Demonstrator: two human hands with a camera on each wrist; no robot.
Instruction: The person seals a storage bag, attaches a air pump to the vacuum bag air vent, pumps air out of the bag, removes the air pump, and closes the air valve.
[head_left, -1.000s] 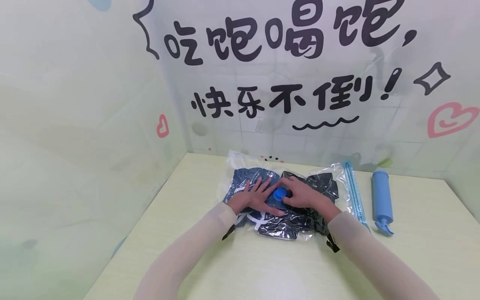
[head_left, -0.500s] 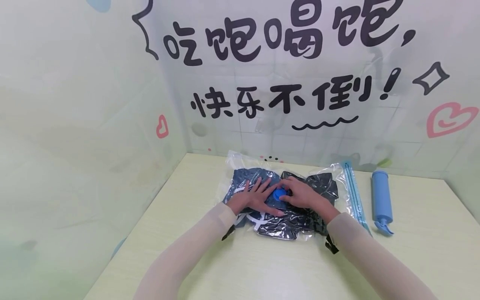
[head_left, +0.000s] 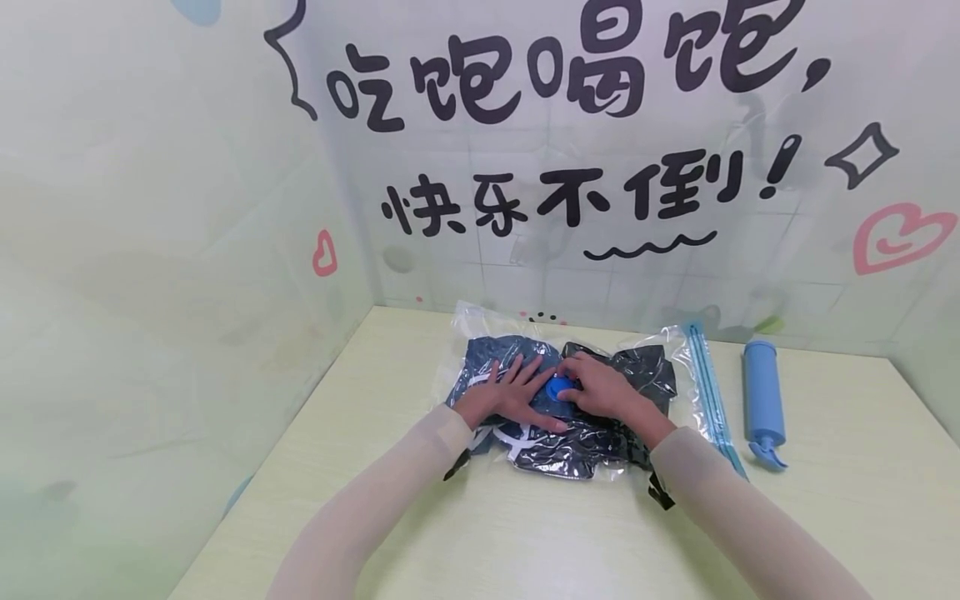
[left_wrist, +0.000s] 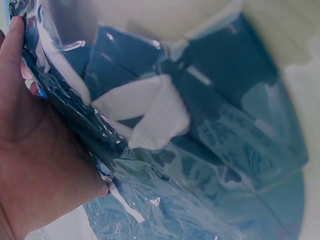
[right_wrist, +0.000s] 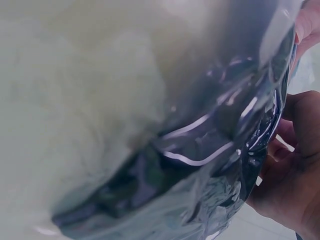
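Note:
A clear vacuum storage bag [head_left: 652, 367] lies on the table, packed with dark blue and black clothes [head_left: 555, 462] that have white straps. Near its middle sits a round blue valve cap [head_left: 557, 387]. My left hand [head_left: 513, 400] rests on the bag left of the cap, fingers spread. From the right, my right hand [head_left: 603, 387] grips the cap, thumb and fingers on its rim. In the left wrist view the palm [left_wrist: 45, 165] is against the shiny plastic; in the right wrist view the right hand [right_wrist: 295, 170] shows behind the bag's edge, the cap mostly hidden.
To the bag's right a blue hand pump [head_left: 763, 396] lies on the pale table [head_left: 525, 550], handle toward me. A teal zip seal [head_left: 708, 379] runs along the bag's right end. Printed wall sheets [head_left: 600, 283] stand behind and at the sides.
My right hand has shifted slightly on the blue valve cap, its thumb now further across it. The left hand and the bag stay where they were.

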